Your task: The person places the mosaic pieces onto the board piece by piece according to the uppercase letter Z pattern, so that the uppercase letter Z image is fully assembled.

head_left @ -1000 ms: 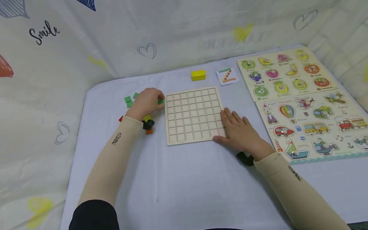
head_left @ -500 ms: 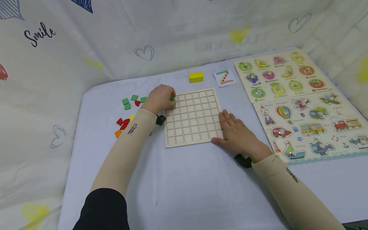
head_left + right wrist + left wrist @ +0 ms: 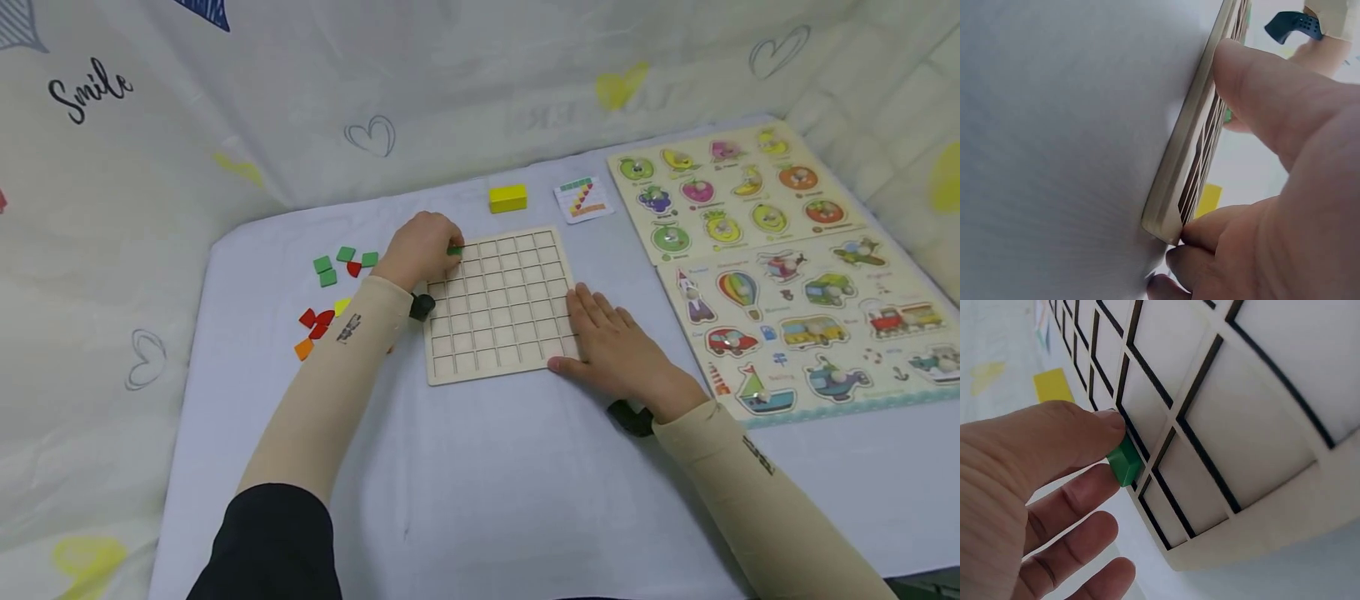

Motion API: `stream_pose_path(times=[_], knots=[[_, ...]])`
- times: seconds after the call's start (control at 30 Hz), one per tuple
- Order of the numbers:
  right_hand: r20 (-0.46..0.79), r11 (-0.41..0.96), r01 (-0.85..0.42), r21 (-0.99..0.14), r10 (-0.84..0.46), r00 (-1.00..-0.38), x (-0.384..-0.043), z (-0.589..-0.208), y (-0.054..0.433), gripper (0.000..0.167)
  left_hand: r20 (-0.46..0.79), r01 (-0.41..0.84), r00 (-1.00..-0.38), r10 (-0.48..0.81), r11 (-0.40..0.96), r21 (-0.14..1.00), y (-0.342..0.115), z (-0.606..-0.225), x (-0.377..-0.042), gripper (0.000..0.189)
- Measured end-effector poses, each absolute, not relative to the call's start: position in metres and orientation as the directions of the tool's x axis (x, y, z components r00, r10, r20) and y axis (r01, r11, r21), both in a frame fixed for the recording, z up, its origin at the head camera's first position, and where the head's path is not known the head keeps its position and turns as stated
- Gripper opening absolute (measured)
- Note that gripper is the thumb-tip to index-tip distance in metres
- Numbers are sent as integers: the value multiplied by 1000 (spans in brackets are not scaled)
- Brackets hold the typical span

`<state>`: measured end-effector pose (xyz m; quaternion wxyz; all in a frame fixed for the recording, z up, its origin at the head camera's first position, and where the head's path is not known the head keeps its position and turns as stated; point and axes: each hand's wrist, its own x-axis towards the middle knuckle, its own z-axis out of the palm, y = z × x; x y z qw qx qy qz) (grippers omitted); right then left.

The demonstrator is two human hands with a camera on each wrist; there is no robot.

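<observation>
A pale wooden grid board (image 3: 498,321) lies flat in the middle of the table in the head view. At its far left corner my left hand (image 3: 418,250) pinches a small green tile (image 3: 1124,464) between thumb and index finger. The tile stands tilted against the grid lines of an edge cell, and the other fingers curve loosely below it. My right hand (image 3: 618,346) rests at the board's right edge with its fingers extended. In the right wrist view the thumb (image 3: 1254,81) touches one edge and the fingertips are near a corner.
Left of the board lie several green tiles (image 3: 327,277), red pieces (image 3: 324,318), an orange piece (image 3: 303,349) and a yellow piece (image 3: 342,306), partly behind the left forearm. Behind it are a yellow block (image 3: 507,198) and a pattern card (image 3: 583,200). Picture puzzle boards (image 3: 772,237) lie right.
My left hand has moved right with the green tile, from beside the board onto its far left corner, then only slightly. My right hand stays at the board's edge.
</observation>
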<state>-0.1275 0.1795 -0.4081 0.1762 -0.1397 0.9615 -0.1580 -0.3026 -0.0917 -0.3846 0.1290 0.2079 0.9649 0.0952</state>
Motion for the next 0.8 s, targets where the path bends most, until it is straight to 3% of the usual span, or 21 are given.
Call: stream_pose_path(times=[0.47, 0.63, 0.8], knots=[[-314, 911, -198, -361, -319, -894, -128, -412, 181, 103, -210, 339, -893, 398, 902, 266, -101, -389, -304, 35], [-308, 913, -203, -354, -319, -896, -129, -414, 181, 103, -221, 264, -918, 329, 924, 276, -128, -381, -309, 36], [-296, 909, -222, -353, -333, -895, -132, -414, 179, 102, -245, 196, -939, 242, 960, 200, -171, -373, -311, 35]])
